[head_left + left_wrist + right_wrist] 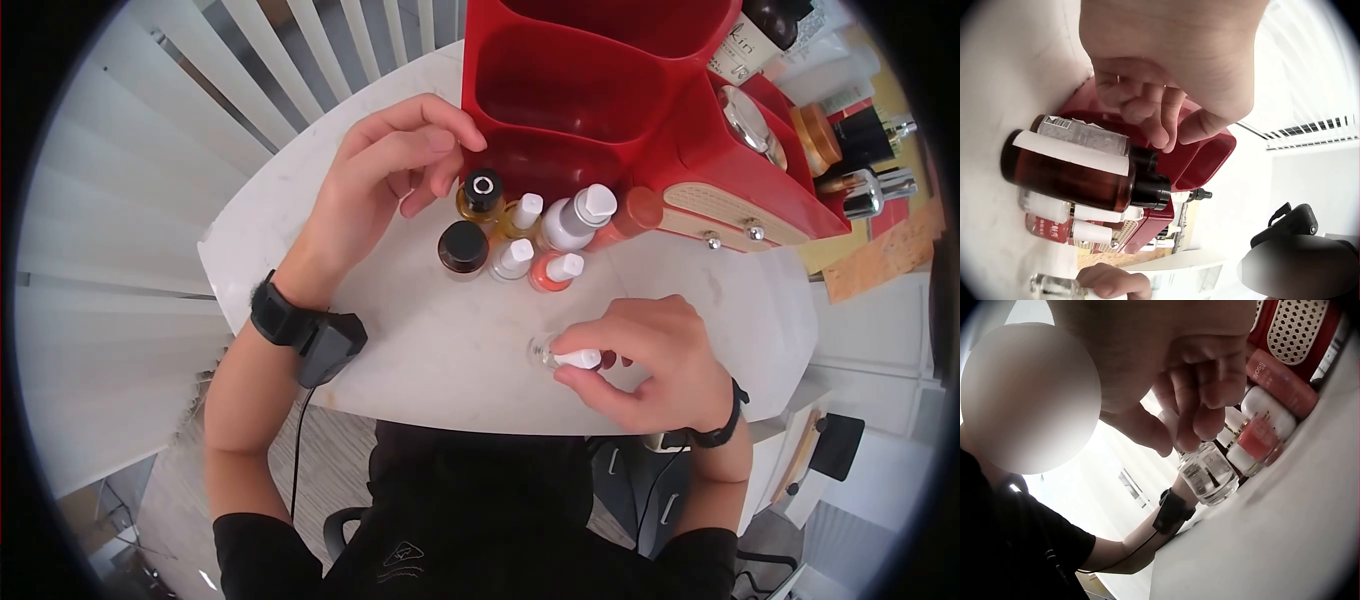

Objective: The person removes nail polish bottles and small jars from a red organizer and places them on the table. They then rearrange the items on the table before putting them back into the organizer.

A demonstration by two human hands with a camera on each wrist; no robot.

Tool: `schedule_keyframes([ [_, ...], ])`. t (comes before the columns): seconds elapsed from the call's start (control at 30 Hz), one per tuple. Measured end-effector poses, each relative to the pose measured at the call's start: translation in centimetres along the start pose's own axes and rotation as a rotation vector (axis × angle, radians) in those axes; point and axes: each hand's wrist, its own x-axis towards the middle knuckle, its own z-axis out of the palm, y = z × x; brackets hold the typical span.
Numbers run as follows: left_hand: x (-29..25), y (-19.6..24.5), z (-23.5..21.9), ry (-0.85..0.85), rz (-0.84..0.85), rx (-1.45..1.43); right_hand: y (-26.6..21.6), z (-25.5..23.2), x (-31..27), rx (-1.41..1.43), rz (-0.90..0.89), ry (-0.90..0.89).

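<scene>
My right hand pinches the white cap of a small clear nail polish bottle between thumb and fingers, close over the table near its front edge. A dark brush shows inside the clear glass. My left hand holds nothing; its fingers are loosely bent beside the red organizer. Just below that hand in the head view stand a brown bottle with a black cap and another black-topped bottle. Grouped with them are a coral nail polish, two more small white-capped bottles and a larger white-capped bottle.
A pinkish-red bottle lies or leans at the organizer's foot. Small drawers with round knobs face the table on the right. Cosmetics crowd the organizer's right side, among them a silver round case. White slats border the left.
</scene>
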Motion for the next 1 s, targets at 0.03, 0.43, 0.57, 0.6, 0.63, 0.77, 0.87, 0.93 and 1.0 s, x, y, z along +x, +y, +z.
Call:
schedule_keyframes([
  [0.03, 0.0, 0.0, 0.0, -0.008, -0.003, -0.002, -0.1, 0.1, 0.0, 0.000, -0.004, -0.001],
  [0.43, -0.1, 0.1, 0.5, 0.005, -0.044, 0.068, 0.6, 1.9, 0.1, -0.084, 0.007, -0.040],
  [0.57, -0.1, 0.1, 0.2, -0.037, -0.027, 0.009, 0.3, 2.5, 0.8, -0.094, -0.051, -0.040],
  [0.6, -0.2, 0.2, 0.2, -0.035, -0.022, 0.005, 0.0, 2.5, 0.9, -0.099, -0.053, -0.044],
  [0.63, -0.1, 0.3, 0.1, -0.031, -0.014, 0.014, -0.4, 2.4, 1.1, -0.148, -0.094, -0.033],
  [0.77, -0.1, 0.3, 0.1, -0.032, -0.004, 0.021, -0.5, 3.1, 1.1, -0.176, -0.147, -0.016],
  [0.87, 0.0, 0.1, 0.0, -0.034, 0.006, 0.009, -0.6, 3.3, 0.8, -0.163, -0.114, -0.067],
  [0.93, -0.1, -0.1, 0.0, -0.035, -0.006, 0.008, -0.5, 3.3, 0.7, -0.102, -0.084, -0.086],
  [1.0, 0.0, -0.2, -0.1, -0.042, -0.013, 0.006, -0.4, 3.3, 0.6, -0.048, -0.053, -0.101],
])
